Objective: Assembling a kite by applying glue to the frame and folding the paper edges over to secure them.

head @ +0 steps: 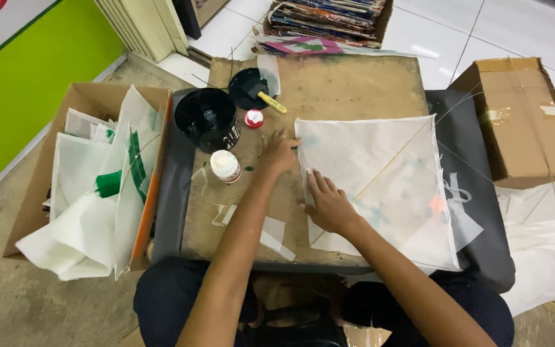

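Here, left hand (279, 154) flat, fingers spread, pressing on the brown work board (354, 83) right at the left edge of the white paper kite (380, 186). Right hand (326, 204) open too, palm down, fingers splayed on the kite's lower left part, holding nothing. Kite lying flat on the board's right half, a thin bamboo spine (390, 160) running diagonally across it, faint blue and orange marks showing through the paper. Just left of the left hand, a small jar with a white lid (225, 165); beyond it a black plastic tub (207, 117), a red-capped little bottle (254, 118), and a round black lid (250, 88) carrying a yellow-handled brush (270, 101). Scraps of white paper strip (271, 231) on the board near the forearms. Further left, an open cardboard box (88, 103) full of white kites, some with green patches. To the right, a closed, taped cardboard box (521, 119) on the tiled floor. At the far edge, a stack of coloured kites (325, 19).
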